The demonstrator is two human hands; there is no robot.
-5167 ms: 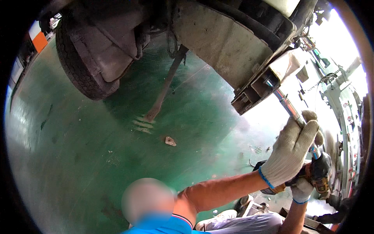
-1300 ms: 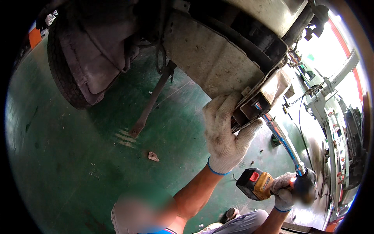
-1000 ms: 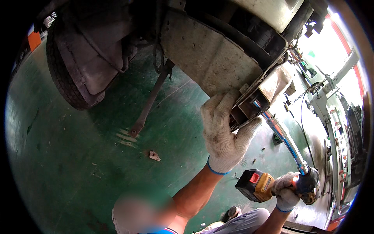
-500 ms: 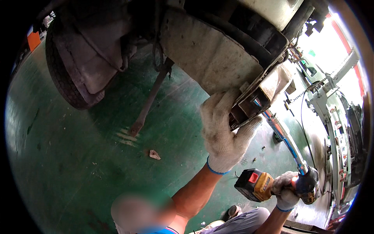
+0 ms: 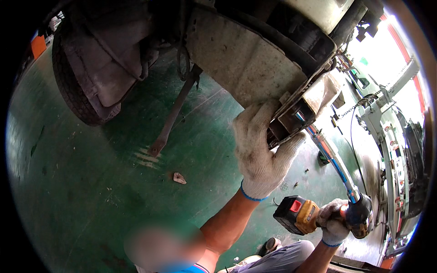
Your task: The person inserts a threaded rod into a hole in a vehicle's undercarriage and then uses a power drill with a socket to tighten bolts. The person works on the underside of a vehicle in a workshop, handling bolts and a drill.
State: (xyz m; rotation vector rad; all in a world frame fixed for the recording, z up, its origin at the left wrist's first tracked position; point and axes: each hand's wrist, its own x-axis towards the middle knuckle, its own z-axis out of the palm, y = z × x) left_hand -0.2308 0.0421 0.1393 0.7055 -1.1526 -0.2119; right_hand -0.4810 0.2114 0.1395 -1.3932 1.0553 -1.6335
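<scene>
My left hand [image 5: 259,152], in a white knit glove with a blue cuff, grips the open lower end of a boxy metal bracket [image 5: 291,123]. Its thumb lies on the near side, with the fingers at the edge of a large dirty pale panel [image 5: 246,59]. Lower right, my right hand [image 5: 334,221], gloved too, is closed round the handle of a cordless impact wrench [image 5: 359,216] with a black and yellow battery [image 5: 296,214]. A long shiny extension [image 5: 334,159] runs up from the wrench, its tip inside the bracket. The fastener there is hidden.
A tyre [image 5: 77,98] stands at upper left, beside a dark bar [image 5: 175,111] slanting down to the green floor [image 5: 91,195]. A small pale fragment [image 5: 179,178] lies on the floor. A metal frame with a chain [image 5: 364,102] stands at right.
The view has shifted very slightly. My left hand remains on the bracket and the wrench stays in my right hand, its extension still in the bracket.
</scene>
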